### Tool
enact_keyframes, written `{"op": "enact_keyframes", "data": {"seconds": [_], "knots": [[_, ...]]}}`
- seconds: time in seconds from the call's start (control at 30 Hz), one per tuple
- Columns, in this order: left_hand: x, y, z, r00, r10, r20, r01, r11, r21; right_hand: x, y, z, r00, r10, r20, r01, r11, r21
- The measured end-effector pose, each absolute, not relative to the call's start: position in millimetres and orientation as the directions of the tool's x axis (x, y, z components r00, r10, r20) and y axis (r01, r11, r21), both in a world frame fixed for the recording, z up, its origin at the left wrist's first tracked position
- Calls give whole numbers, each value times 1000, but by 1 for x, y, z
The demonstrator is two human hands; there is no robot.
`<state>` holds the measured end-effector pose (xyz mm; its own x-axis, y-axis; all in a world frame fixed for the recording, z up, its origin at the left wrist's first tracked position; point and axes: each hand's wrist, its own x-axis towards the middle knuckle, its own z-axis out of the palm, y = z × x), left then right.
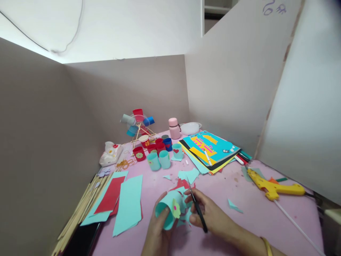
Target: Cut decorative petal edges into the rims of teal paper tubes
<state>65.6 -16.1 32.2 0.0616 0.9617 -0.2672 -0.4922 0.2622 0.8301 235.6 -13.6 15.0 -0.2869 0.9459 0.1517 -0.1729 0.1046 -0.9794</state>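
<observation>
My left hand [160, 227] is wrapped round a turquoise paper cup [168, 201], its thumb inside the rim. The cup lies tilted with its open mouth towards me, and a light green paper flower [176, 208] with a pink centre is on its side. In my right hand [204, 211] is a slim black tool [197, 209] with a thin, pointed metal tip aimed away from me; its exact kind is unclear. Turquoise paper scraps [188, 174] and red scraps [182, 184] lie just beyond and beneath my hands.
Several decorated cups [164, 160] stand ahead, before a stick-framed wheel [138, 122] and a pink bottle [174, 128]. Paper strips [129, 202] and wooden sticks [77, 213] lie left. To the right are a paper stack [210, 149] and a yellow glue gun [274, 186] with a cord.
</observation>
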Motion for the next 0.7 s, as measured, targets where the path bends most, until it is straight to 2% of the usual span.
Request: {"op": "enact_keyframes", "data": {"seconds": [0.17,0.33,0.43,0.57,0.7], "knots": [[71,-20,25,-11,1000,-24,-135,22,991,230,-22,27,-200,973,111,-162,79,-984],[73,-24,14,56,993,104,96,-109,989,232,-22,27,-238,963,131,-195,84,-977],[72,-28,12,132,978,159,75,-170,983,236,-19,24,-239,960,146,-301,70,-951],[68,-29,13,147,950,276,-5,-279,960,239,-14,22,-230,971,-65,-567,-188,-802],[66,-28,12,140,944,299,28,-306,952,241,-12,21,-332,927,-175,-589,-349,-729]]}}
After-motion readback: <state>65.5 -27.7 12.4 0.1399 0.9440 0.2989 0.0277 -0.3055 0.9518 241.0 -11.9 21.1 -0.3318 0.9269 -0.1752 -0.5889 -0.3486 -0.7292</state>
